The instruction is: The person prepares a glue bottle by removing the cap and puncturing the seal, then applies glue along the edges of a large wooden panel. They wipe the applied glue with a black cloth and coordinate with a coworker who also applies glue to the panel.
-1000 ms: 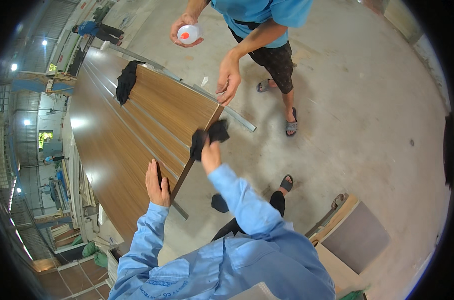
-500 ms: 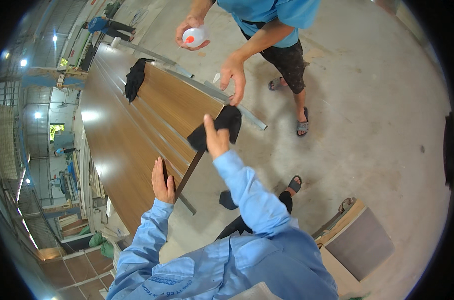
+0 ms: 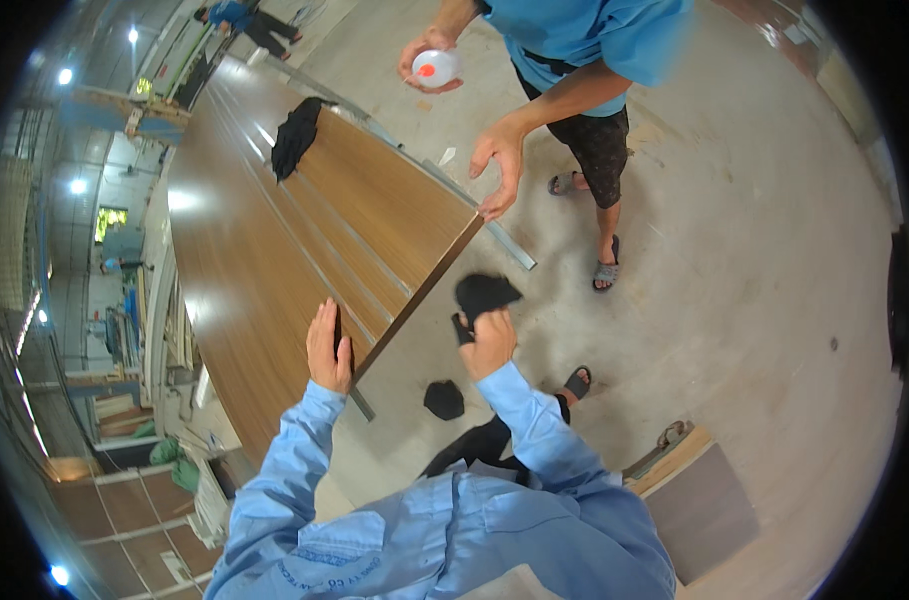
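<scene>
A long wood-grain panel (image 3: pixel 244 260) with pale strips along it stretches away to the far left. My left hand (image 3: pixel 329 347) lies on its near end with the fingers stretched out. Just off the panel's right edge, my right hand (image 3: pixel 489 345) grips a black cloth (image 3: pixel 486 292), which hangs bunched over the fingers. A second black cloth (image 3: pixel 296 140) rests crumpled farther along the panel. Across from me, a co-worker's hand (image 3: pixel 504 165) touches the panel's far right corner. The co-worker's other hand holds a white squeeze bottle (image 3: pixel 439 68) with a red tip.
Grey metal bars (image 3: pixel 509 245) stick out from under the panel. A dark rounded thing (image 3: pixel 443 400) is low near my legs, its kind unclear. Boards (image 3: pixel 694 500) stand at the lower right. Another person (image 3: pixel 249 25) is at the far left, beside machinery.
My right hand has drawn the black cloth off the panel's corner, toward me and to the right. My left hand stays on the panel. The co-worker's hand now touches the corner.
</scene>
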The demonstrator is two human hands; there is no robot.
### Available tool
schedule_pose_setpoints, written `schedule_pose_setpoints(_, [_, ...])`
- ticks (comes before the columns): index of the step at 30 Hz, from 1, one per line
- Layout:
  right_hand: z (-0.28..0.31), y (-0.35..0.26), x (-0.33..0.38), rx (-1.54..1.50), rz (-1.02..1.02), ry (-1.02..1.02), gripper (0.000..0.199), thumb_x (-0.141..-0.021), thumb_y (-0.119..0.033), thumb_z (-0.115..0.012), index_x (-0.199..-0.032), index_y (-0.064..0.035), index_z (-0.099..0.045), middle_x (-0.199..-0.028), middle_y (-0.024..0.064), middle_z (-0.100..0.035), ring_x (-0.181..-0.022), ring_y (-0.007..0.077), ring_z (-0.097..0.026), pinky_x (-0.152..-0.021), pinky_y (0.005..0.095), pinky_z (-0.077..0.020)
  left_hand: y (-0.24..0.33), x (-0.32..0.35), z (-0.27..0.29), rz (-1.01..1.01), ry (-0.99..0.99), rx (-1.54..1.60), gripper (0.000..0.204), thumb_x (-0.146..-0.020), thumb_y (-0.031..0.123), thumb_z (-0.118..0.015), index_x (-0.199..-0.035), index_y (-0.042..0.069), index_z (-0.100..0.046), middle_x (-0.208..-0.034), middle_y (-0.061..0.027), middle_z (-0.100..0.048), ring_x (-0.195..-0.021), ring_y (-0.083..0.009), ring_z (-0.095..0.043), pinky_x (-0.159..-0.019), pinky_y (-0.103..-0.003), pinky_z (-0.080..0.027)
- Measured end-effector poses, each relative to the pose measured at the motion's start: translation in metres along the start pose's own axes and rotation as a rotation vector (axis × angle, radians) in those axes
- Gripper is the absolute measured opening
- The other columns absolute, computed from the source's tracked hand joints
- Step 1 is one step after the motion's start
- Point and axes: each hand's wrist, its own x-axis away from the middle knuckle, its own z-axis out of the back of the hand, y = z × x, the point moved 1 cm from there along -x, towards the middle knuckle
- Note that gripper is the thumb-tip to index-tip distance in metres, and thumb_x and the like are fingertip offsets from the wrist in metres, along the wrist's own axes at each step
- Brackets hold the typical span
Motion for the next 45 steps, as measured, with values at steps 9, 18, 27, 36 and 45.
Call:
schedule_pose_setpoints(9, [0.023,-0.035,-0.092,0.546,0.538,-0.194,0.071,-0.074,0.001,-0.066,-0.142,-0.0123,-0.056,-0.157,-0.0021,-0.046,-0.08,0.0202,-0.056,-0.064,0.0316,-0.0477,0.001,-0.001,0.003,0.014,0.01,0.011,0.057,-0.098,0.017,-0.052,-0.152,0.003,-0.041,-0.158,-0.0161,-0.04,-0.149,-0.0356,-0.033,-0.122,-0.048,-0.024])
schedule_pose_setpoints(18, [0.044,-0.017,-0.1,0.64,0.376,-0.147,0.075,-0.074,0.008,-0.061,-0.146,-0.0103,-0.052,-0.157,0.0016,-0.045,-0.09,0.0261,-0.063,-0.081,0.0338,-0.055,-0.003,0.001,0.005,0.031,0.027,0.03,0.057,-0.096,0.016,-0.057,-0.15,0.005,-0.043,-0.157,-0.0141,-0.043,-0.147,-0.0345,-0.036,-0.12,-0.049,-0.026])
schedule_pose_setpoints(27, [0.044,-0.033,-0.102,0.436,0.467,-0.144,0.079,-0.071,0.012,-0.055,-0.147,-0.0075,-0.05,-0.154,0.0131,-0.048,-0.114,0.0335,-0.065,-0.092,0.0386,-0.0527,-0.012,0.007,0.004,0.038,0.055,0.092,0.055,-0.096,0.018,-0.059,-0.148,0.004,-0.045,-0.157,-0.0142,-0.043,-0.148,-0.0336,-0.035,-0.121,-0.05,-0.026])
schedule_pose_setpoints(36, [0.045,-0.044,-0.117,0.494,0.453,-0.086,0.07,-0.072,0.008,-0.048,-0.141,-0.0041,-0.055,-0.149,0.0181,-0.051,-0.13,0.0357,-0.056,-0.101,0.0389,-0.0513,-0.022,0.008,-0.003,0.036,0.08,0.113,0.058,-0.099,0.029,-0.058,-0.15,0.005,-0.042,-0.159,-0.0125,-0.04,-0.149,-0.0307,-0.033,-0.122,-0.05,-0.024])
schedule_pose_setpoints(45, [-0.027,-0.173,-0.051,-0.416,0.028,-0.649,0.053,-0.073,0.012,-0.042,-0.118,0.005,-0.069,-0.116,0.0144,-0.071,-0.11,0.0209,-0.067,-0.1,0.0321,-0.051,-0.003,0.012,-0.018,0.032,0.149,1.327,0.097,-0.09,0.044,-0.075,-0.159,0.002,-0.02,-0.155,-0.0204,-0.043,-0.148,-0.0299,-0.035,-0.122,-0.045,-0.026])
